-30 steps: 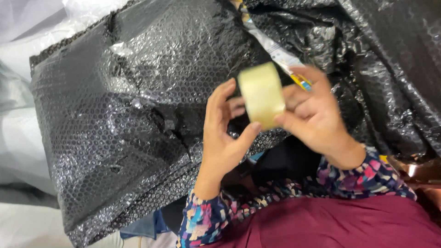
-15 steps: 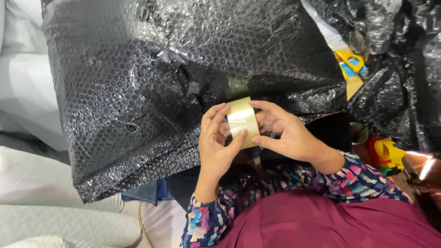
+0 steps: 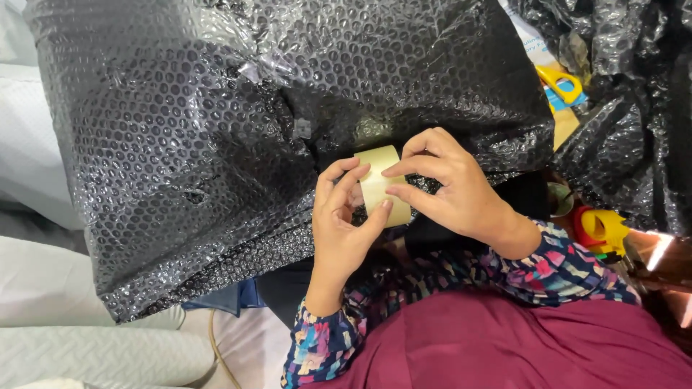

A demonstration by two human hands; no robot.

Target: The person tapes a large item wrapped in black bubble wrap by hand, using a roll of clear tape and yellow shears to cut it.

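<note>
Partly hidden: tape roll (image 3: 380, 184) | left hand (image 3: 344, 223), right hand (image 3: 450, 187) both grasping it | black bubble wrap (image 3: 216, 144) beneath

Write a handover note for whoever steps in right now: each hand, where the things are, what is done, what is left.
Left hand: grips the roll of clear tape from the left, thumb on its near edge.
Right hand: fingertips picking at the roll's face.
Roll is held just above the near edge of the parcel wrapped in black bubble wrap. Yellow-handled scissors lie far right, a yellow tape dispenser near right.
Done: parcel looks wrapped.
Left: no strip is pulled from the roll yet.
</note>
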